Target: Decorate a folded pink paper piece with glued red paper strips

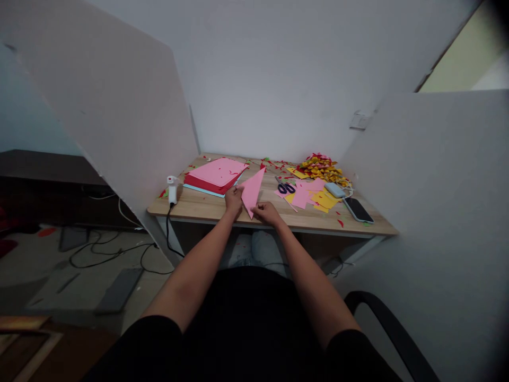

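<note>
A folded pink paper (252,191), shaped like a triangle, is between my hands at the front of the wooden desk (207,210). My left hand (234,201) grips its left edge, fingers closed on it. At its lower right corner, my right hand (266,212) pinches the paper near the desk's front edge. Dark-handled scissors (286,188) lie to the right of the paper, beside cut pink pieces (301,197) and yellow pieces (324,200).
A stack of pink sheets (218,171) over red and light blue ones lies left. A white glue gun (172,189) stands at the left edge. Yellow and red paper flowers (324,168), a power bank (334,190) and a phone (358,210) sit right. Partitions flank the desk.
</note>
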Available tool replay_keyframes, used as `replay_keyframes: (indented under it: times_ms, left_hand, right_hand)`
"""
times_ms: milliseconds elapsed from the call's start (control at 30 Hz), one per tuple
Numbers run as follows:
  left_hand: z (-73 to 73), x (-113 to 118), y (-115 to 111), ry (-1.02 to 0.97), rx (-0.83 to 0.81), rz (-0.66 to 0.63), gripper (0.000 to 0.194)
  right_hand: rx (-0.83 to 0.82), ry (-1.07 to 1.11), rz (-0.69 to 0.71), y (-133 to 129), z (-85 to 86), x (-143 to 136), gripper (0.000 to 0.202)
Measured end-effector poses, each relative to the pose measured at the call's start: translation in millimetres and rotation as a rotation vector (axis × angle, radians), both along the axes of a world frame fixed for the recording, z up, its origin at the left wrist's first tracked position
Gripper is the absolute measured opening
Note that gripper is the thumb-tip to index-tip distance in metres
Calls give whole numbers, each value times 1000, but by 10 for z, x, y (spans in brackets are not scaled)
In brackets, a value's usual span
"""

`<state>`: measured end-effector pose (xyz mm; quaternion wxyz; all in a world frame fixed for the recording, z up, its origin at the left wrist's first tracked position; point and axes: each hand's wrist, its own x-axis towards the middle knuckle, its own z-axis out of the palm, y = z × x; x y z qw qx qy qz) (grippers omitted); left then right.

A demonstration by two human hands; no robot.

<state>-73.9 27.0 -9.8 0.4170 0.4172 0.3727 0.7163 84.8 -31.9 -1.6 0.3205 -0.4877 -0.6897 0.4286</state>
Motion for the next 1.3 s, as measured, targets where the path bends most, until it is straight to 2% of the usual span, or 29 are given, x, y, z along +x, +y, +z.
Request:
replay_keyframes:
  times_ms: [200, 567, 667, 800, 900, 1033, 1133, 1233, 1300]
  left_hand:
    - [-7, 19, -23, 192, -44, -241, 34]
    - [62, 9, -67, 294, -93, -313, 36]
    - [112, 13, -119, 371, -108, -400, 35]
    - [157, 42, -259, 549, -111, -569, 30]
    - [186, 59, -354, 681, -88, -644, 28]
    - [236, 61, -388, 774, -48, -592, 30]
    - [276, 11, -374, 829, -31, -521, 33]
    - [315, -125, -366, 947, -32, -469, 30]
    - [341, -228, -367, 1060, -29, -432, 27]
  right_hand:
    - [29, 65, -54, 21, 5, 15, 34]
    - [62, 178, -133, 17, 6, 13, 32]
    - [96, 233, -226, 20, 11, 40, 33]
    - [151, 307, -429, 43, -2, 98, 32]
    - [178, 340, -542, 43, -14, 111, 30]
    - [186, 359, -610, 16, 11, 63, 29]
    - [194, 363, -684, 9, 63, 64, 40]
    - [204, 334, -805, 22, 119, 196, 51]
    - [191, 261, -869, 29, 145, 353, 51]
